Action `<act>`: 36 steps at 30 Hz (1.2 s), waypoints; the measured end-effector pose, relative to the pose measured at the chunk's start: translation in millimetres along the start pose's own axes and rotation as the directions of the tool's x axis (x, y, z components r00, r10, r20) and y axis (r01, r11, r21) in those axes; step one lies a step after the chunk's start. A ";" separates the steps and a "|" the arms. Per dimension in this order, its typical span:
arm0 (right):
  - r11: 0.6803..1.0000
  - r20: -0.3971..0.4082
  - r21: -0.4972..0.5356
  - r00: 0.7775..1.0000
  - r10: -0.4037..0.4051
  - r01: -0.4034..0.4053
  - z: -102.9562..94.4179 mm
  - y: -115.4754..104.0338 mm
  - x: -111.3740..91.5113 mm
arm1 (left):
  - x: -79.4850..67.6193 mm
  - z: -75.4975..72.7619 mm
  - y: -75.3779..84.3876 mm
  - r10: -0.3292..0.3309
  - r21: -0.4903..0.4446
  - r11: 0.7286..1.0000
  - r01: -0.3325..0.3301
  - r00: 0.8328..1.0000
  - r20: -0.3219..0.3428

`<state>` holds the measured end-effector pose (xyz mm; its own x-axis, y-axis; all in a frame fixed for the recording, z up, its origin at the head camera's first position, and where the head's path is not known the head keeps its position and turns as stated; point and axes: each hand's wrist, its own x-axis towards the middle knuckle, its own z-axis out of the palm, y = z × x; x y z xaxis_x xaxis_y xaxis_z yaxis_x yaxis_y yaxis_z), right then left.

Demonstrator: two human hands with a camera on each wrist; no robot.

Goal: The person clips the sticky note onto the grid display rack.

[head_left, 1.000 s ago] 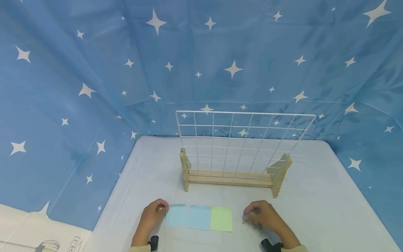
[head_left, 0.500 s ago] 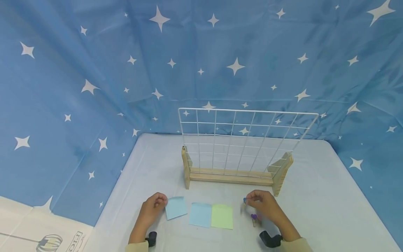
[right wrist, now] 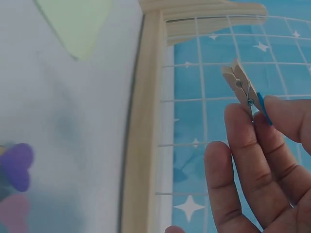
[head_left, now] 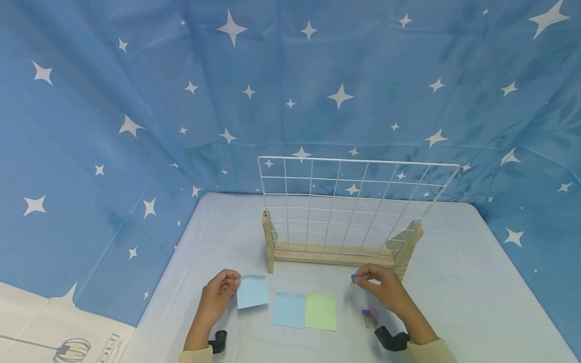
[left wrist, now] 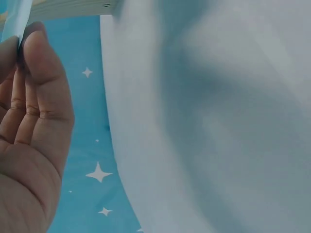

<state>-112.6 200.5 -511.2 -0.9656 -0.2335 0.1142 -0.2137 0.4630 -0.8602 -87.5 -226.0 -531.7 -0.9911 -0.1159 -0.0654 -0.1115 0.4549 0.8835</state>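
Observation:
My left hand (head_left: pixel 218 295) pinches a light blue sticky note (head_left: pixel 252 291) by its left edge, lifted off the table; in the left wrist view only a corner of the note (left wrist: pixel 14 22) shows between thumb and fingertip. With thumb and fingers, my right hand (head_left: pixel 383 287) holds a small wooden clothespin (right wrist: pixel 241 87) with a blue decoration at its tail end, its tips pointing up in the right wrist view. Another blue sticky note (head_left: pixel 289 310) and a green sticky note (head_left: pixel 320 312) lie side by side between the hands.
Behind the notes stands a white wire grid (head_left: pixel 345 212) in a wooden base (head_left: pixel 333 255). Near my right wrist lie a clothespin with a purple heart (head_left: pixel 366 314) and one with a pink heart (right wrist: pixel 13 213). A blue star-patterned curtain (head_left: pixel 290 75) surrounds the white table (head_left: pixel 454 282).
The left blue note has been lifted and moved up, away from the other notes. My right hand has raised the blue clothespin from beside the others, towards the grid.

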 end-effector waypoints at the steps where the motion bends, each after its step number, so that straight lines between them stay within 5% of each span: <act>1: 1.000 -0.005 0.002 1.000 -0.018 0.018 -0.6 -1.6 0.4 | 0.2 -0.5 1.3 0.002 -0.006 1.000 -0.002 1.000 -0.008; 15: 0.988 -0.066 -0.069 0.987 -0.144 0.140 -9.6 -25.2 5.2 | -1.7 -6.2 24.5 0.017 -0.056 0.998 -0.019 0.999 -0.035; 24: 0.991 -0.082 -0.091 0.991 -0.105 0.098 -14.5 -35.6 6.0 | -6.8 -7.3 43.7 0.059 -0.066 0.996 -0.063 0.997 -0.058; 36: 0.979 -0.142 -0.151 0.977 -0.158 0.137 -18.2 -44.5 12.6 | -7.4 -5.0 59.5 0.074 -0.066 0.995 -0.078 0.995 -0.066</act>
<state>-118.0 192.5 -462.4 -0.9307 -0.1797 0.3187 -0.3636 0.5503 -0.7516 -86.5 -202.5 -476.4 -0.9897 -0.1397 0.0308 -0.0285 0.4037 0.9145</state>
